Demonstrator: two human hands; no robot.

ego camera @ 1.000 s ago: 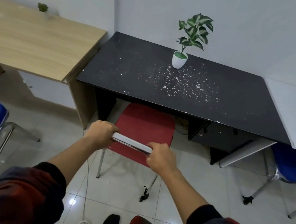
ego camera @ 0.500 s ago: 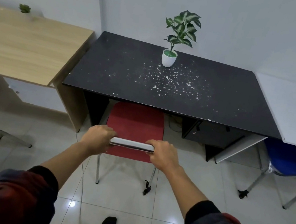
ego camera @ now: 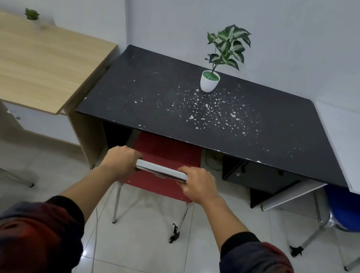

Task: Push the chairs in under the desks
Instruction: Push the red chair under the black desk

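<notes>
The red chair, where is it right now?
In the head view the red chair sits centre frame, its seat partly under the front edge of the black desk, with the left hand and right hand gripping its chrome backrest bar.

Red chair (ego camera: pixel 167 149), white-speckled black desk (ego camera: pixel 213 115), blue chairs (ego camera: pixel 355 211).
</notes>
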